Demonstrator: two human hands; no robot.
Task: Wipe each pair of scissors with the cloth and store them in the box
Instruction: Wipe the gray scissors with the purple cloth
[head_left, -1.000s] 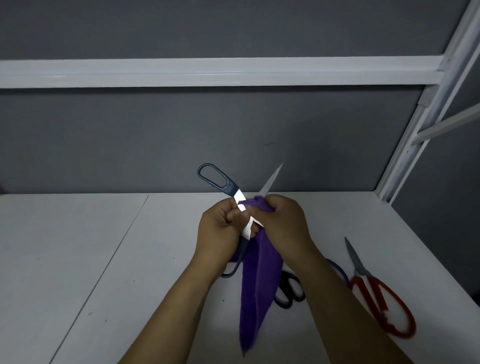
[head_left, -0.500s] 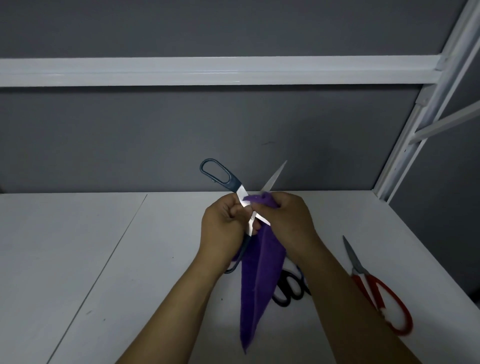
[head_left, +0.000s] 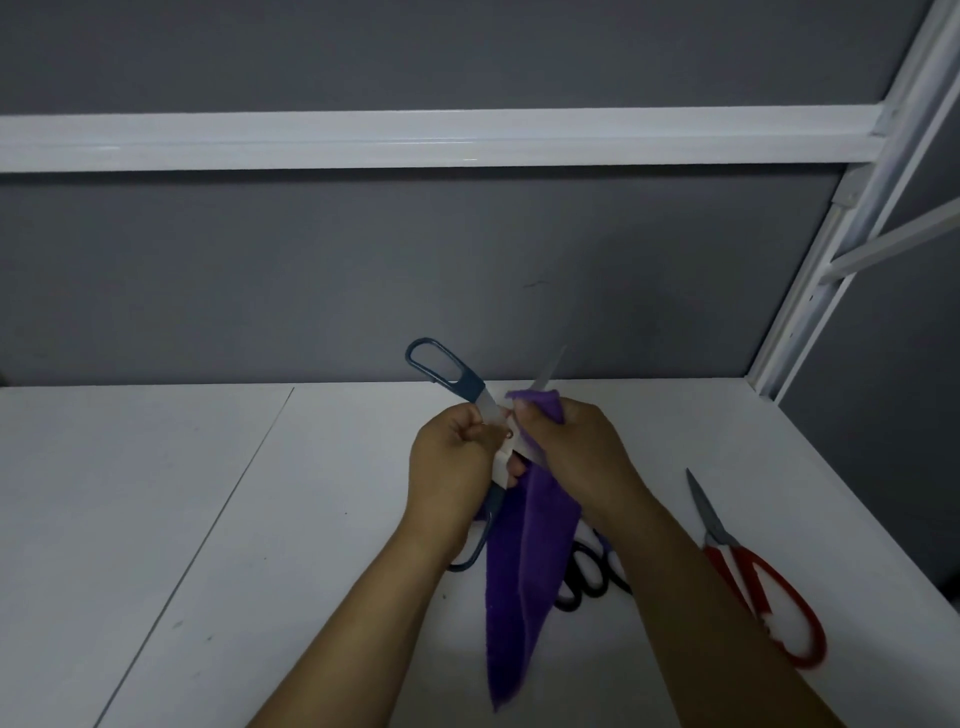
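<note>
Above the white table (head_left: 208, 519), mid-frame, we see the left hand (head_left: 452, 457), fingers curled round the splayed blue-handled scissors (head_left: 469, 387) near the pivot. The right hand (head_left: 571, 447) pinches the purple cloth (head_left: 524, 571) onto one blade, the rest hanging down. Red scissors (head_left: 727, 561) lie on the table at right; black scissors (head_left: 569, 605) sit partly behind the cloth.

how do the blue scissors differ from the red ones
The blue scissors are held above the table by the left hand; the red scissors lie flat on it. The blue pair is spread open, the red pair closed. The right hand pinches the purple cloth on the blue pair's blade; the red pair is untouched. Both have metal blades.
</note>
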